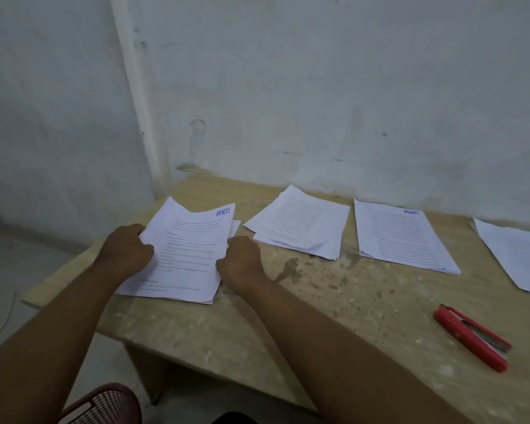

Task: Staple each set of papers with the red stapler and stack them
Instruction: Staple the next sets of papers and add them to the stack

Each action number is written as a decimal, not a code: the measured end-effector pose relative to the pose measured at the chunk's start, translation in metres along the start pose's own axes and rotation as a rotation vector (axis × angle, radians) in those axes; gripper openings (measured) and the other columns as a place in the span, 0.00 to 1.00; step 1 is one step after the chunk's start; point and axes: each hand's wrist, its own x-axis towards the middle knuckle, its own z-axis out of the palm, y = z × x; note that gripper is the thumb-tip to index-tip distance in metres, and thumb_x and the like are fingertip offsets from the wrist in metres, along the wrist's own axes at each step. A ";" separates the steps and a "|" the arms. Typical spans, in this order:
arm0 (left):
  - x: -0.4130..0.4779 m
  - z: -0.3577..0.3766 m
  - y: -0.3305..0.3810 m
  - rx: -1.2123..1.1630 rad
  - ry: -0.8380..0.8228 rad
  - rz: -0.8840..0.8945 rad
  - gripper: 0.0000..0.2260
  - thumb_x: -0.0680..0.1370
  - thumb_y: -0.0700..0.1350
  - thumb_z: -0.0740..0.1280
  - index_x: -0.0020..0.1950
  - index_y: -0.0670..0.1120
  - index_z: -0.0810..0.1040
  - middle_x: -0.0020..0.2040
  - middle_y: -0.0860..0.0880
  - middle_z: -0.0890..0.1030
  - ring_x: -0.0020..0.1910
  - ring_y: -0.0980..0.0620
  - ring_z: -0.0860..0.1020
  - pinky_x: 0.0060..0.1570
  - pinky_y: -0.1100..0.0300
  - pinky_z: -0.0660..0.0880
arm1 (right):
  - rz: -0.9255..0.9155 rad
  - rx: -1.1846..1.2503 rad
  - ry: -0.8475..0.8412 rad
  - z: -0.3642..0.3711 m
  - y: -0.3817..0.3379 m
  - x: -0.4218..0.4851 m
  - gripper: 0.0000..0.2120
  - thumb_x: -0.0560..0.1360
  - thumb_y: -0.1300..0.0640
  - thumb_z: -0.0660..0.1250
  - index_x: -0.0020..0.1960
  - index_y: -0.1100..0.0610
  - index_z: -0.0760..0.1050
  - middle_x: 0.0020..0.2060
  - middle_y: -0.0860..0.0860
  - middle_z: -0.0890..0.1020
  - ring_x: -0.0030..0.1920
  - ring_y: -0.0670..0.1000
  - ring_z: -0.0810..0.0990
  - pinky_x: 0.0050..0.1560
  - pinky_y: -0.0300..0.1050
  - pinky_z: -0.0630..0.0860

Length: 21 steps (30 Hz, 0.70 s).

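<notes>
Scene: A person works at a pale, mottled worktop (318, 301) pushed into the corner of a white wall (318, 87), with four sets of papers laid in a row along its far side.
Left hand: The left hand (126, 249) is curled round the left edge of the leftmost set of papers (187, 255), thumb on top.
Right hand: The right hand (239, 258) clamps the same set at its right edge, so the far end of the sheets lifts and bows off the worktop.
Why held so: The two-sided grip reads as gathering and squaring the sheets so their edges align before a staple goes in.
Red stapler: The red stapler (471, 338) lies flat at the near right, well apart from both hands and untouched.
Other sets: The second set (300, 228) is loosely fanned, the third set (404, 237) lies neater, and the fourth set (514, 255) is cut off by the frame. They are kept apart, likely so the sets do not mix.
Progress: No staple can be made out and no stack has formed — the job appears to be at its start.
Next: One hand would have to let go to fetch the stapler while the other pins the set.
</notes>
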 end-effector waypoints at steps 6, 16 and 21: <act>0.010 0.008 -0.011 0.181 -0.068 -0.152 0.28 0.74 0.58 0.66 0.70 0.46 0.76 0.66 0.38 0.74 0.62 0.34 0.75 0.60 0.42 0.77 | -0.008 -0.074 0.005 0.006 0.005 0.007 0.06 0.78 0.63 0.70 0.46 0.58 0.73 0.51 0.55 0.77 0.53 0.53 0.77 0.40 0.36 0.70; 0.004 0.036 0.072 0.060 0.121 0.179 0.20 0.76 0.46 0.72 0.68 0.47 0.76 0.65 0.40 0.74 0.65 0.36 0.73 0.63 0.40 0.72 | -0.092 -0.098 0.351 -0.080 0.058 0.011 0.15 0.80 0.57 0.69 0.66 0.51 0.80 0.59 0.51 0.81 0.61 0.51 0.78 0.65 0.48 0.75; 0.012 0.074 0.144 -0.054 -0.077 0.354 0.24 0.77 0.47 0.72 0.73 0.45 0.73 0.69 0.42 0.77 0.68 0.40 0.74 0.68 0.45 0.73 | -0.029 -0.264 0.471 -0.138 0.114 0.018 0.16 0.81 0.54 0.69 0.69 0.53 0.79 0.62 0.53 0.80 0.68 0.54 0.74 0.66 0.46 0.71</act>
